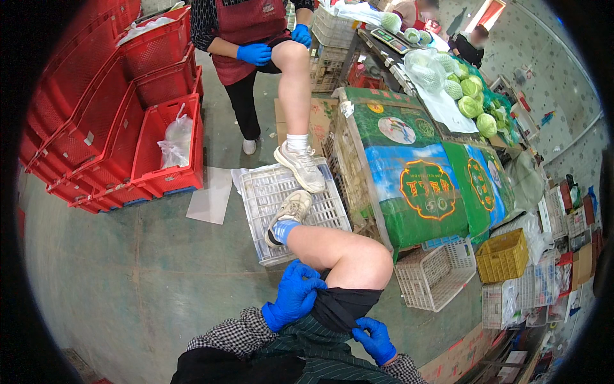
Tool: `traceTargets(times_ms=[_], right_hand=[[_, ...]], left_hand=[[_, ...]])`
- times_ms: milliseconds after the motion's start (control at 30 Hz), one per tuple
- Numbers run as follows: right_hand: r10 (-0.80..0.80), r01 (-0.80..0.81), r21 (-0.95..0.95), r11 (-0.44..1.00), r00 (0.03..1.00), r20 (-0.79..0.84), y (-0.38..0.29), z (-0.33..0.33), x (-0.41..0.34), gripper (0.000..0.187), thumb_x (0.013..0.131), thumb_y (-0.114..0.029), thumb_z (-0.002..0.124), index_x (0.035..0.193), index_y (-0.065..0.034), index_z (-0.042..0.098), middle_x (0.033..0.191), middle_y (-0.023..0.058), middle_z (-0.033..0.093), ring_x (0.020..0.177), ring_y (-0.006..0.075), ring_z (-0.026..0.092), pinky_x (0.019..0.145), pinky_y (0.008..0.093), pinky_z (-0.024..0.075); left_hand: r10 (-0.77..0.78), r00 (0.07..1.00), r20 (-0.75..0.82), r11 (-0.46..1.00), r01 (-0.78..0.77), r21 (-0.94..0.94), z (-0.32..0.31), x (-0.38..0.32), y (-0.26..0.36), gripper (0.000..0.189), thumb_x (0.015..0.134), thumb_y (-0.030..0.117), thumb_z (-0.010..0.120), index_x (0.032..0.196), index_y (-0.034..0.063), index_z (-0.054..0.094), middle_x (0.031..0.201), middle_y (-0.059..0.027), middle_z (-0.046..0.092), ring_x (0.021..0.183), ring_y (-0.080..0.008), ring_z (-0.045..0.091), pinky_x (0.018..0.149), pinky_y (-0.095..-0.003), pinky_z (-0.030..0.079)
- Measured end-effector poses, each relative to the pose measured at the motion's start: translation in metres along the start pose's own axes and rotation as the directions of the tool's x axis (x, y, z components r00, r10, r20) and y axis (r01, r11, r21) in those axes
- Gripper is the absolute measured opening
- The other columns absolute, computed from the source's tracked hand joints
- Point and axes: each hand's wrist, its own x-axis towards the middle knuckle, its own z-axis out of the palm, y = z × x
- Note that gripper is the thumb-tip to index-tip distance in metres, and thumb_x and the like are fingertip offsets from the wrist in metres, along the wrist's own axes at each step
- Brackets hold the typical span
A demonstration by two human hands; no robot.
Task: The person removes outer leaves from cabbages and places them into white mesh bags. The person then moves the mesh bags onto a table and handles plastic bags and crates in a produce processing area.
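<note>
My left hand (295, 296), in a blue glove, pinches the edge of a black rolled-up trouser leg (343, 307) just above my bare knee. On the other side of the same cloth, my right hand (375, 340), also in a blue glove, grips its lower edge between thumb and fingers. My foot, in a blue-and-white sock and a beige sneaker (293, 207), rests on an upturned white plastic crate (331, 223). Across from me, a co-worker's bare leg (293, 86) stands on that crate in a white sneaker (301, 168); their blue-gloved hands are at their own knee.
Stacked red plastic crates (103, 120) stand at the left, one holding a plastic bag. A green printed covering (417, 182) lies over crates at the right. Beyond it, cabbages (470, 106) and a scale (391, 41) sit on a table, with people behind. Empty baskets (434, 278) are lower right.
</note>
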Motion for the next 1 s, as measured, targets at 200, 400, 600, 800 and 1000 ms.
traceTargets(times_ms=[200,400,600,800,1000], right_hand=[[-0.019,0.020,0.048,0.999,1.000,-0.014,-0.005,-0.001,0.003,0.022,0.079,-0.007,0.072,0.098,0.0022,0.065,0.082,0.0080,0.067,0.077,0.0117,0.060,0.070,0.0267,0.0475],[-0.081,0.081,0.004,0.997,0.997,0.007,-0.006,-0.003,0.006,0.020,0.079,-0.006,0.071,0.096,0.0020,0.065,0.080,0.0075,0.066,0.074,0.0123,0.060,0.069,0.0271,0.0476],[-0.093,0.093,0.004,0.996,0.996,0.005,-0.003,-0.004,0.010,0.019,0.079,-0.007,0.071,0.095,0.0016,0.065,0.078,0.0081,0.066,0.072,0.0135,0.060,0.068,0.0285,0.0481],[-0.140,0.141,-0.048,0.989,0.990,0.011,-0.004,-0.004,0.012,0.016,0.080,-0.001,0.066,0.095,0.0034,0.062,0.073,0.0092,0.064,0.063,0.0140,0.060,0.059,0.0281,0.0483],[-0.018,0.029,0.130,0.991,0.996,-0.086,-0.006,-0.004,0.011,0.012,0.080,-0.001,0.065,0.091,0.0035,0.063,0.072,0.0093,0.064,0.064,0.0143,0.060,0.059,0.0280,0.0483]], left_hand=[[-0.014,1.000,-0.009,1.000,0.014,-0.012,0.004,0.002,-0.003,0.027,0.063,-0.003,0.057,0.084,0.0107,0.067,0.088,-0.0096,0.057,0.088,-0.0317,0.053,0.079,-0.0412,0.043],[-0.029,1.000,-0.008,0.999,0.029,-0.043,0.007,0.005,-0.003,0.028,0.062,-0.005,0.054,0.082,0.0102,0.068,0.086,-0.0097,0.057,0.085,-0.0303,0.053,0.078,-0.0402,0.041],[-0.041,0.998,0.045,0.999,0.041,-0.019,0.006,0.011,-0.006,0.028,0.063,-0.004,0.055,0.082,0.0115,0.069,0.087,-0.0092,0.057,0.086,-0.0299,0.053,0.080,-0.0399,0.041],[0.023,0.999,0.038,1.000,-0.024,0.015,0.002,0.017,-0.009,0.029,0.068,-0.002,0.056,0.090,0.0129,0.069,0.089,-0.0106,0.057,0.086,-0.0307,0.053,0.078,-0.0410,0.042],[-0.106,0.951,-0.292,0.979,0.150,0.135,-0.027,0.068,-0.091,0.029,0.075,0.001,0.058,0.100,0.0127,0.070,0.090,-0.0136,0.056,0.086,-0.0320,0.052,0.077,-0.0406,0.043]])
